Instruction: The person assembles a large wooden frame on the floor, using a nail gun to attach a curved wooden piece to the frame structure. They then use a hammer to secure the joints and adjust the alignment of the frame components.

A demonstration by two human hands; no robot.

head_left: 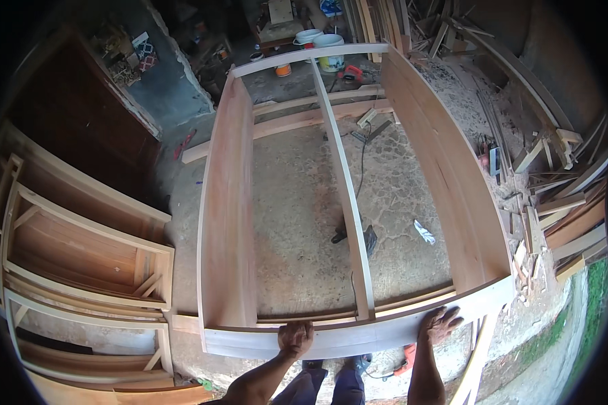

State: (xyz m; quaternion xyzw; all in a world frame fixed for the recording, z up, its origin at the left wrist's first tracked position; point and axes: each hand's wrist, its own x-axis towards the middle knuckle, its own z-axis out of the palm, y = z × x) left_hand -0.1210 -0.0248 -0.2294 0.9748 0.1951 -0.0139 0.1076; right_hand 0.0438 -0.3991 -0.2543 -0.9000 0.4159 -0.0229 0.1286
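Observation:
A large wooden cabinet frame takes up the middle of the view, with wide side panels, a narrow middle divider and a curved-looking far rail. Along its near side runs a pale board. My left hand is closed over this board's upper edge, left of the divider, with the fingertips hidden behind it. Farther right, my right hand rests on the same board, its fingers stretched out and apart. The left side panel and right side panel stand on edge, away from both hands.
Several assembled wooden frames lean at the left. Scrap wood is heaped at the right. An orange-red power tool lies by my feet; a cord crosses the floor inside the frame. Buckets stand at the back.

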